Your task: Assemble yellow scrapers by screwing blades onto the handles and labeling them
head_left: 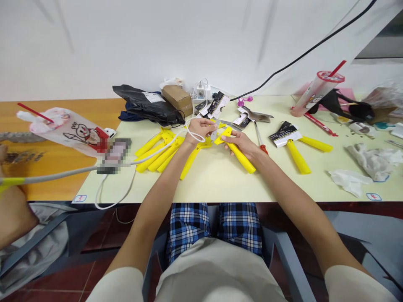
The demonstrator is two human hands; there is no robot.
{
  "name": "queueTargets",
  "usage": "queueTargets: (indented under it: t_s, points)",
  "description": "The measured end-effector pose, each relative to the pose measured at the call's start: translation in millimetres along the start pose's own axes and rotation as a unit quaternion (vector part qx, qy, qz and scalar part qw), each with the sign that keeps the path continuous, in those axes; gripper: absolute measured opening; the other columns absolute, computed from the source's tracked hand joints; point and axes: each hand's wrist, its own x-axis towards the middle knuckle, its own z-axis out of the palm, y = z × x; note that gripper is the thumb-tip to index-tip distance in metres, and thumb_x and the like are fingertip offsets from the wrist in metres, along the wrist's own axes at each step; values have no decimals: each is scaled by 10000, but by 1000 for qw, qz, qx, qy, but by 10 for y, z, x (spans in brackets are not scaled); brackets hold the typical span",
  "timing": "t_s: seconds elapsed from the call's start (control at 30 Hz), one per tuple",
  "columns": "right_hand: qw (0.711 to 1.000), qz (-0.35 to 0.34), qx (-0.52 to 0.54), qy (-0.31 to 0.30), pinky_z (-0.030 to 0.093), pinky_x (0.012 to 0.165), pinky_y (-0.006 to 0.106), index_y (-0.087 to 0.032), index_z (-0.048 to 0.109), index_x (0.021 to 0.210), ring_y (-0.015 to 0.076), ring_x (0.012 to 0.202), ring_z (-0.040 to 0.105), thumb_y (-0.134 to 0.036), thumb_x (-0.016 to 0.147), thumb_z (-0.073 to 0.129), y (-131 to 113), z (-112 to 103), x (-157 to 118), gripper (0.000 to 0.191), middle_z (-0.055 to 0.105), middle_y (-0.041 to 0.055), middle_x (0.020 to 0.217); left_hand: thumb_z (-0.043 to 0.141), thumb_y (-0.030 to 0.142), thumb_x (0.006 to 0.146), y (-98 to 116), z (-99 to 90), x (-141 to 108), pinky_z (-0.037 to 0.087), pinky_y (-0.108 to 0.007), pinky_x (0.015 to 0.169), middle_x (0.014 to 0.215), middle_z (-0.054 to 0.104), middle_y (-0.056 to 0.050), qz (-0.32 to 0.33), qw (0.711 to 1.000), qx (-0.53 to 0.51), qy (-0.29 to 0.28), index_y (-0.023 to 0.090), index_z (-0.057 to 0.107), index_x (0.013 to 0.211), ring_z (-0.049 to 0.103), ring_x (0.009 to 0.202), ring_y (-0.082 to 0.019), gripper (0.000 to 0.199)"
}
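My right hand [241, 143] is closed around a yellow plastic handle [242, 157], whose wide head points up and to the left. My left hand [201, 128] pinches a small grey flat piece [215, 133] against that head; its exact kind is hard to make out. Just left of the hands, several yellow handles [166, 156] lie side by side on the table, one single handle [189, 163] below my left wrist. A white cable [195, 136] crosses over my left wrist. Behind the hands lie metal blades [258, 115] with black and white cards [218, 104].
A screwdriver [260, 138] lies right of my right hand, near two carded yellow handles [298, 156]. Drink cups stand tilted at left [75, 130] and right [317, 94]. A black bag [151, 107], a box [176, 100] and a power strip [201, 91] line the wall. Another person's arm [15, 214] shows at left.
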Motion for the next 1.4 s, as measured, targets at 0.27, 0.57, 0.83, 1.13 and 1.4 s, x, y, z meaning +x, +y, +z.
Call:
queueTargets:
  t_s: [0.27, 0.57, 0.83, 1.13, 1.4]
  points:
    - [1000, 0, -1, 18, 576, 399, 185, -184, 798, 1161, 112, 632, 721, -263, 820, 993, -27, -12, -3, 401, 845, 88, 1200, 981, 306, 677, 15, -13, -14, 507, -259, 573, 652, 740, -26, 6, 1000, -11, 11, 139, 809, 832, 646, 571, -132, 286]
    - [1000, -10, 12, 27, 568, 387, 186, -174, 802, 1131, 112, 625, 716, -248, 833, 977, -31, 9, -2, 353, 847, 82, 1183, 987, 343, 668, 23, 3, -45, 505, -234, 575, 671, 759, -33, -8, 1000, -11, 9, 143, 808, 849, 667, 579, -122, 324]
    - [999, -17, 13, 33, 575, 399, 185, -178, 789, 1104, 114, 630, 716, -241, 851, 963, -50, 8, -14, 313, 847, 73, 1124, 1013, 322, 633, 87, -3, -69, 549, -258, 591, 655, 751, -28, -3, 998, -43, 34, 138, 786, 832, 677, 565, -134, 354]
    - [999, -14, 18, 33, 588, 395, 194, -174, 794, 1129, 115, 639, 719, -231, 840, 972, -42, 9, -16, 344, 845, 78, 1163, 1019, 349, 646, 98, -3, -68, 557, -251, 588, 662, 748, -25, 6, 997, -45, 59, 145, 773, 829, 683, 569, -134, 368]
    - [999, -18, 16, 27, 586, 385, 195, -185, 780, 1091, 122, 643, 726, -265, 828, 995, -14, -6, 6, 349, 841, 57, 1113, 1016, 361, 631, 78, -14, -70, 572, -253, 611, 667, 756, -32, -8, 999, -30, 24, 141, 789, 837, 686, 581, -134, 377]
